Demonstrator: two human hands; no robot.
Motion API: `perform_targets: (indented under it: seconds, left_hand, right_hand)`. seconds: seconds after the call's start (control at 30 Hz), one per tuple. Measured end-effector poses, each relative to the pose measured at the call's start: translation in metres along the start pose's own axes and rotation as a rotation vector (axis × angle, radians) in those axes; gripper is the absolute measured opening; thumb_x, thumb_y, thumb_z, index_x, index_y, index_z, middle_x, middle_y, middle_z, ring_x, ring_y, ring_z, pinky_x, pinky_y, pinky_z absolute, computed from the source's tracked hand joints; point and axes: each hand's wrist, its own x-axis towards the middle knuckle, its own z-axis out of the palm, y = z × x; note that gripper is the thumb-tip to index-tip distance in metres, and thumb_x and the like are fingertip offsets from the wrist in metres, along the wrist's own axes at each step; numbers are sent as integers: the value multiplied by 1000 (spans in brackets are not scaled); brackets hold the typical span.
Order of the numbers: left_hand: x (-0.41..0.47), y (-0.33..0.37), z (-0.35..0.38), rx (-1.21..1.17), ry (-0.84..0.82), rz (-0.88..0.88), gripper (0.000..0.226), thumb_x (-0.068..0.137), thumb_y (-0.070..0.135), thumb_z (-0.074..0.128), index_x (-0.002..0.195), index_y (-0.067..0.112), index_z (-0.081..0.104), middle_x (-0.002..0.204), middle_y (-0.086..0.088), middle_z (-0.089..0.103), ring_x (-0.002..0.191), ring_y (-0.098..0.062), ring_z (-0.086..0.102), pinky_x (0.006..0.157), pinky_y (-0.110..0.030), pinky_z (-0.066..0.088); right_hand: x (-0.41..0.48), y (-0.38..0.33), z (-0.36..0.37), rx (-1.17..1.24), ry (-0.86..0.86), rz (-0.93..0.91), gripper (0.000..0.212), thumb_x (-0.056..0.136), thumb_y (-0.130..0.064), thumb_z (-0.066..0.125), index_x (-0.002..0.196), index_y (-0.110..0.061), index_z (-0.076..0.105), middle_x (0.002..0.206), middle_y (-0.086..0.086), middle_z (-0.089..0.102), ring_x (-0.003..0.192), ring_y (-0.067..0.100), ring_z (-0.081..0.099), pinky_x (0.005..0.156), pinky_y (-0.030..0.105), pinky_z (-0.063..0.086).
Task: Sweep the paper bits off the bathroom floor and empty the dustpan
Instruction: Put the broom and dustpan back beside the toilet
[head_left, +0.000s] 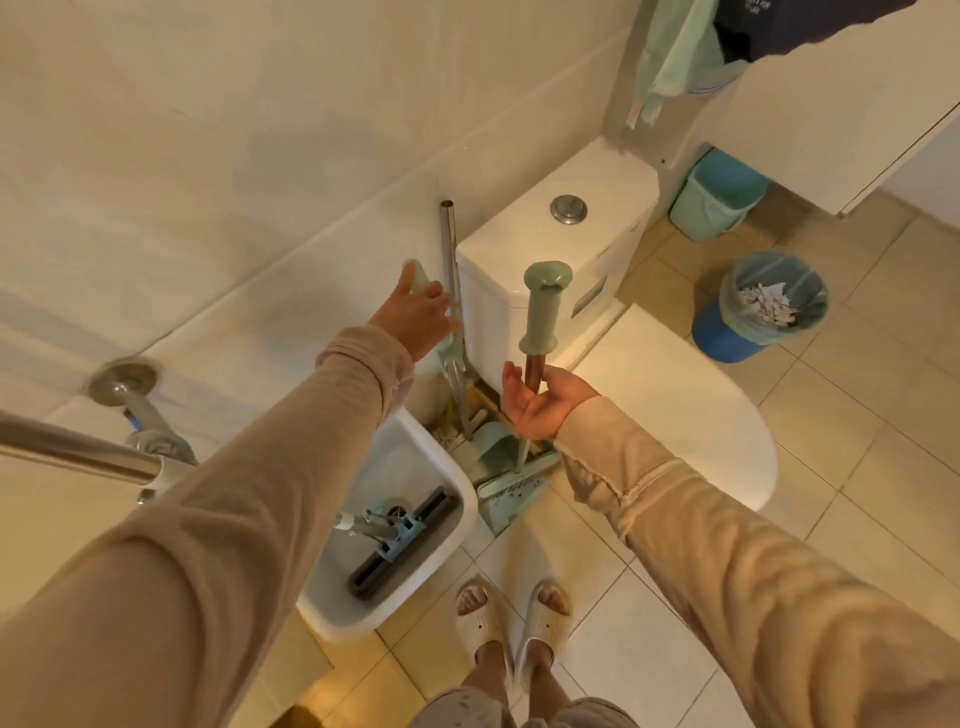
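1. The dustpan (511, 486) stands on the floor tiles just beside the toilet tank (550, 270), wedged in the gap between the tank and the white mop basin (441, 470); whether anything lies in its green tray cannot be told.
2. Its long handle rises upright in front of the tank and ends in a pale green grip (543, 306).
3. The right hand (540, 402) is against the brown shaft just below that grip, palm turned up, fingers spread loosely and not closed round it.
4. The left hand (415, 317) reaches to the wall side of the tank, its fingers closed on a second green handle, the broom handle (418, 275), whose lower part runs down into the same gap.
5. A bare metal pole (449, 249) leans in the corner touching the tank's edge, next to the left hand.
6. The mop basin, on the near-wall side of the tank, holds a flat squeegee mop head (397, 540) lying over its drain.
7. Past the closed toilet lid (675, 405), well apart from the tank, a blue waste bin (761, 306) lined with a clear bag holds torn paper bits (763, 304).
8. Further behind the tank, a pale green bucket (714, 200) sits under the white cabinet; its contents are hidden.
9. A steel grab rail (78, 449) juts out from the wall above the basin.
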Motion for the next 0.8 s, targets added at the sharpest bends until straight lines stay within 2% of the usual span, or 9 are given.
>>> perform_targets:
  seconds: [0.07, 0.13, 0.2, 0.33, 0.47, 0.57, 0.63, 0.7, 0.8]
  left_hand:
    - [3, 0, 0, -10, -16, -41, 32, 92, 5, 53, 122, 13, 57, 123, -8, 54, 124, -26, 44, 114, -58, 19]
    - [3, -2, 0, -15, -13, -42, 32, 91, 5, 54, 123, 13, 56, 124, -8, 54, 124, -26, 44, 115, -58, 20]
    - [1, -4, -1, -20, -11, -38, 34, 90, 5, 55, 123, 13, 56, 124, -8, 54, 124, -26, 45, 115, -57, 20]
    - [-4, -5, 0, -16, -7, -39, 36, 90, 6, 55, 125, 12, 54, 129, -9, 53, 127, -27, 44, 116, -54, 21]
    - [-5, -3, 1, -67, 10, -39, 40, 92, 6, 51, 131, 9, 48, 139, -11, 47, 135, -28, 37, 118, -46, 22]
    - [-4, -3, 1, -132, 12, -75, 43, 92, 8, 52, 134, 10, 46, 141, -9, 46, 136, -25, 37, 117, -40, 25]
    - [-5, -2, 1, -150, 12, -109, 41, 92, 9, 53, 133, 12, 49, 141, -8, 48, 135, -24, 39, 116, -39, 28]
    - [-6, 1, 2, -148, 20, -108, 38, 92, 10, 53, 130, 12, 51, 139, -8, 49, 134, -24, 40, 115, -39, 29]
    - [-9, 8, 3, -155, 40, -121, 37, 92, 11, 53, 130, 11, 52, 139, -10, 48, 136, -25, 36, 116, -41, 27]
  right_hand:
    - [5, -1, 6, -85, -14, 44, 43, 97, -34, 41, 67, -7, 54, 37, 15, 59, 40, 19, 57, 34, 12, 39]
    - [9, -1, 15, -169, -43, 69, 40, 97, -35, 39, 71, -8, 52, 36, 13, 58, 26, 19, 53, 29, 13, 35]
    - [14, -1, 27, -209, -43, 58, 43, 97, -35, 38, 71, -3, 49, 34, 13, 56, 24, 18, 52, 28, 9, 34]
    - [23, -1, 47, -237, -44, 20, 47, 97, -38, 35, 73, 0, 47, 35, 14, 54, 51, 14, 51, 36, 15, 37]
    - [25, 2, 58, -249, -85, -16, 43, 99, -33, 34, 75, 0, 49, 66, 10, 54, 58, 15, 50, 46, 16, 40]
    - [20, 2, 59, -314, -121, -71, 32, 97, -15, 34, 72, -2, 49, 65, 8, 55, 58, 15, 49, 43, 16, 43]
    - [17, -1, 58, -361, -127, -115, 30, 94, -5, 33, 69, -2, 50, 47, 9, 59, 52, 16, 51, 44, 17, 43]
    - [16, -2, 54, -385, -116, -160, 31, 93, -2, 31, 67, -1, 48, 36, 8, 56, 34, 15, 51, 42, 16, 43]
    - [14, -1, 44, -404, -95, -199, 31, 93, -2, 30, 66, 0, 46, 51, 8, 52, 18, 13, 40, 43, 15, 38]
